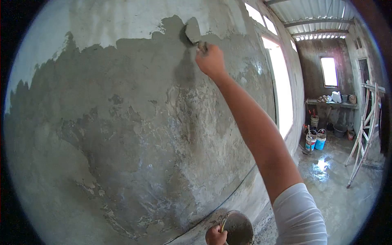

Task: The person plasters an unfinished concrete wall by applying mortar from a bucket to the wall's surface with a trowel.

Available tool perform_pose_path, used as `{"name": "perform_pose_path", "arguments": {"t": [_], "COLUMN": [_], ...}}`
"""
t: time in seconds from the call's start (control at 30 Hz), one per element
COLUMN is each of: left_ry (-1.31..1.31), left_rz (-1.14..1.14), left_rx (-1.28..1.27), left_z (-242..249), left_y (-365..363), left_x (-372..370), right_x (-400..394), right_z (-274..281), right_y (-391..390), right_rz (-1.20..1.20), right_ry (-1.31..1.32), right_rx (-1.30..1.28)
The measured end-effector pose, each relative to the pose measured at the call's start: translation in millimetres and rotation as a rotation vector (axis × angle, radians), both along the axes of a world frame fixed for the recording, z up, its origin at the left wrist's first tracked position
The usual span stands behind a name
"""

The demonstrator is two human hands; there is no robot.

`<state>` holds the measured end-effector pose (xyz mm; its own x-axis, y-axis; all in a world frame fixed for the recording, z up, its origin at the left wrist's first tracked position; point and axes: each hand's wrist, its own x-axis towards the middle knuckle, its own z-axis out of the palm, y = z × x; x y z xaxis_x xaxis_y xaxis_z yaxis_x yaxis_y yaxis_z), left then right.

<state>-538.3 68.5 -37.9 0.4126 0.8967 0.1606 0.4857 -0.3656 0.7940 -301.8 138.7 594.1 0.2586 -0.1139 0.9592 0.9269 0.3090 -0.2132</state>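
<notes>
Both hands busy: right hand point(210, 60) presses trowel point(192, 30) against wall point(122, 122)

Single head cam, fisheye, black vignette around the round frame. It faces a plastered wall point(122, 134) at close range, roughly level with a slight downward tilt; the wall fills the left two thirds. The right arm runs up from the lower right edge to the right hand point(210, 60) high on the wall. The left hand point(215, 236) is just in view at the bottom edge. The right side looks down the room to the far window point(329, 72) and wet floor point(339, 179). No second view, so nothing is shared.
</notes>
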Motion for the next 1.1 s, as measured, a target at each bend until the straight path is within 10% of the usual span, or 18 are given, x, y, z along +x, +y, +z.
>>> {"name": "perform_pose_path", "arguments": {"t": [0.17, 0.4, 0.7, 1.1], "left_ry": [-0.408, -0.26, -0.051, -0.018], "left_rz": [0.026, 0.016, -0.009, 0.027], "left_rx": [0.218, 0.182, -0.044, -0.108], "left_z": [-38, -44, -2, -10], "left_y": [0, -3, -3, -56], "left_x": [3, -5, -22, 17], "right_x": [-94, -160, -103, -139], "right_z": [4, -43, -21, -329], "right_y": [16, -15, 10, -82], "right_rz": [0.067, 0.192, 0.154, 0.651], "right_ry": [-0.194, -0.543, -0.147, -0.605], "right_rx": [-0.136, -0.285, -0.227, -0.623]}}
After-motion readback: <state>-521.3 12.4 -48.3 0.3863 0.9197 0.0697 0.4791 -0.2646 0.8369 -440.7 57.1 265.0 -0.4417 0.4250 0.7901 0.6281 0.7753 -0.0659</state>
